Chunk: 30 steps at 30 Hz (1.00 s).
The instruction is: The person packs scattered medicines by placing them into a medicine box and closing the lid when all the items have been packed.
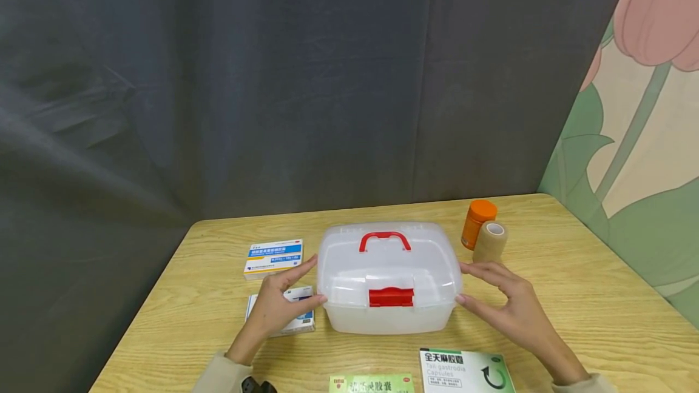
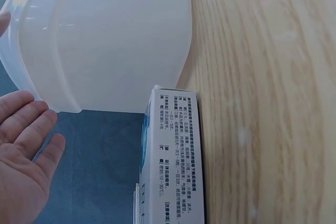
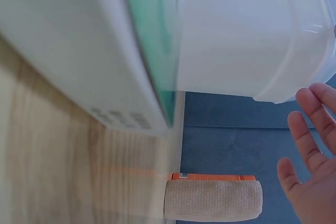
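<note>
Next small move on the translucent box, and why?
Probably shift the right grip to the red latch and test it: the lid looks closed, the latch sits front-centre, with that grip and the left grip at opposite ends of the translucent box.

My wood worktop (image 1: 573, 284) under the clear case (image 1: 349, 268)
Two flat cartons (image 1: 275, 255) (image 1: 304, 324) lie left of it; orange bottle (image 1: 471, 229) and beige roll (image 1: 488, 246) right; two green-marked boxes (image 1: 371, 384) (image 1: 464, 375) in front.

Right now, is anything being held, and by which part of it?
The left hand and right hand touch opposite ends of the plastic box's lid; whether they hold it can't be told.
</note>
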Each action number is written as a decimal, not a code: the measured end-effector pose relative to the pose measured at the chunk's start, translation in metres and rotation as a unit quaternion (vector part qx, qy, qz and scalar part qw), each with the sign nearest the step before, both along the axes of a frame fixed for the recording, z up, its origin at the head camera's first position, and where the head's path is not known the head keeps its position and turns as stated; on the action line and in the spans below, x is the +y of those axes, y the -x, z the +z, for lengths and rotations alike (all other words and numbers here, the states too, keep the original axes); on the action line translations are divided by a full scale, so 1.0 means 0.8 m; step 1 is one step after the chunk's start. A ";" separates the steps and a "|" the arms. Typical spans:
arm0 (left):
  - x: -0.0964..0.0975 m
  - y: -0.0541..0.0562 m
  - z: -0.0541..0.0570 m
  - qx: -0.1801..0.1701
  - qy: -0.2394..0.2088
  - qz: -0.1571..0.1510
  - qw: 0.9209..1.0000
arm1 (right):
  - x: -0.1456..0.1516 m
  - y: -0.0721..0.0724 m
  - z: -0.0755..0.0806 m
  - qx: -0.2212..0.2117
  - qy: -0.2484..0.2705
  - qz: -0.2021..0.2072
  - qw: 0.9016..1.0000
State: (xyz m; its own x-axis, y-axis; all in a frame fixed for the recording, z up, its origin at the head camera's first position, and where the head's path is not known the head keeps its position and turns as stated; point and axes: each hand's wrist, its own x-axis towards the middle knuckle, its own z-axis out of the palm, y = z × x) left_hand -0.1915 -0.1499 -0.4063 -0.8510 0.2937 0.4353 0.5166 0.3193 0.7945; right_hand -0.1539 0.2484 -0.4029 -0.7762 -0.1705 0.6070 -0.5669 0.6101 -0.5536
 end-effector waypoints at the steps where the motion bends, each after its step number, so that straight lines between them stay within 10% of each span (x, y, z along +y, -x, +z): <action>1: 0.001 0.000 0.000 0.001 -0.002 -0.001 1.000 | 0.000 0.000 0.000 -0.002 0.000 -0.002 1.000; 30: 0.002 0.000 0.002 0.013 0.010 0.039 0.999 | -0.001 0.000 0.000 -0.005 0.006 0.004 1.000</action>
State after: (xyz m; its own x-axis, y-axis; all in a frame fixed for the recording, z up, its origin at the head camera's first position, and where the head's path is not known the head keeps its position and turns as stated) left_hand -0.1914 -0.1480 -0.4046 -0.8606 0.2360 0.4513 0.5091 0.3760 0.7743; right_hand -0.1540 0.2480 -0.4032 -0.7812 -0.1705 0.6006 -0.5662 0.5987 -0.5665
